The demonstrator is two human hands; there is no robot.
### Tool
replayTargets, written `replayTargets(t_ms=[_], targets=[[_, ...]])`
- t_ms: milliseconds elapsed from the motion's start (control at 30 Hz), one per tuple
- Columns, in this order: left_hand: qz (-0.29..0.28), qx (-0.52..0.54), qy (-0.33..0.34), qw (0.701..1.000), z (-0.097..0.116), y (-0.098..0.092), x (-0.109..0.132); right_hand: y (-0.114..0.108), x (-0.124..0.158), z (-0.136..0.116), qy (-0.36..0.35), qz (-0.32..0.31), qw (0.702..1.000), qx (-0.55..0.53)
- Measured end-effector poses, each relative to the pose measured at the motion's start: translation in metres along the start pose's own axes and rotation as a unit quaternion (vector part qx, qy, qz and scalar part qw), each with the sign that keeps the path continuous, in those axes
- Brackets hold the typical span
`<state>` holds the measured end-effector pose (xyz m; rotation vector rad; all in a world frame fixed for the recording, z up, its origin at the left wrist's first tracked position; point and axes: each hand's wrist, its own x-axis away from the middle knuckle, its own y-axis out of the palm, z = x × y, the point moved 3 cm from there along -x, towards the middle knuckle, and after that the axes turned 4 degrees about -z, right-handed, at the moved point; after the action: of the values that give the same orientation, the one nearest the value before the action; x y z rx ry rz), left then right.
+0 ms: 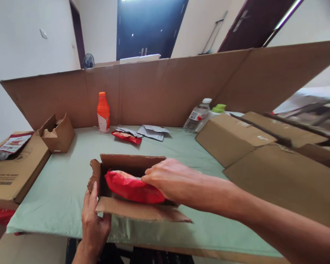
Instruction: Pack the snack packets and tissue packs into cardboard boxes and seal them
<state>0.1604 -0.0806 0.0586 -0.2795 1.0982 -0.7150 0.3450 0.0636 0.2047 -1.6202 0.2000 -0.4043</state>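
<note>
An open cardboard box (143, 213) stands near the front of the table, its flaps folded outward. My left hand (95, 216) grips the box at its left front corner, fingers against the outside wall. Inside the box opening lies a red packet (134, 189), tilted and partly above the rim. My right hand (167, 179) pinches the packet at its upper right edge, fingers closed and bent down over it. The lower part of the packet and the box floor are hidden.
An orange bottle (103, 113), several flat packets (154, 132), a clear water bottle (198, 115) and a small carton (59, 137) stand or lie farther back. Large cardboard boxes (286, 179) fill the right side. A cardboard panel (165, 91) borders the green-covered table (66, 183).
</note>
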Motion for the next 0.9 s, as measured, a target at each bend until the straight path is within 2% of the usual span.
replayTargets(t_ms=[100,267,367,433,500,567,633,667,700,733,833,900], targets=[[0.0,-0.003,0.007,1.0,0.002,0.002,-0.002,0.013,-0.017,-0.004,0.021,-0.112,0.992,0.052],[-0.02,-0.009,0.025,0.999,0.008,-0.005,-0.01,0.032,-0.041,-0.007,-0.043,-0.145,0.987,0.054],[-0.059,-0.008,0.041,0.997,0.021,-0.02,-0.019,0.041,-0.047,-0.004,-0.057,-0.184,0.981,0.033],[-0.084,-0.015,0.086,0.993,0.036,-0.033,-0.031,0.039,-0.045,-0.001,-0.059,-0.184,0.981,0.019],[-0.145,-0.019,0.173,0.974,0.053,-0.041,-0.049,0.03,-0.036,0.007,-0.075,-0.119,0.99,-0.03],[-0.218,-0.023,0.253,0.942,0.066,-0.044,-0.07,0.016,-0.016,0.024,-0.087,0.024,0.989,-0.116],[-0.255,-0.039,0.29,0.922,0.075,-0.045,-0.091,0.009,0.012,0.054,-0.046,0.175,0.965,-0.191],[-0.259,-0.053,0.3,0.917,0.078,-0.044,-0.101,0.014,0.027,0.072,-0.005,0.218,0.954,-0.206],[-0.264,-0.067,0.312,0.91,0.082,-0.043,-0.109,0.024,0.04,0.089,0.043,0.228,0.951,-0.202],[-0.272,-0.081,0.326,0.902,0.085,-0.041,-0.115,0.04,0.05,0.106,0.096,0.205,0.958,-0.179],[-0.33,-0.122,0.354,0.867,0.095,-0.027,-0.126,0.108,0.065,0.144,0.223,0.042,0.972,-0.066],[-0.4,-0.153,0.331,0.841,0.099,-0.013,-0.131,0.151,0.063,0.156,0.264,-0.016,0.964,-0.032]])
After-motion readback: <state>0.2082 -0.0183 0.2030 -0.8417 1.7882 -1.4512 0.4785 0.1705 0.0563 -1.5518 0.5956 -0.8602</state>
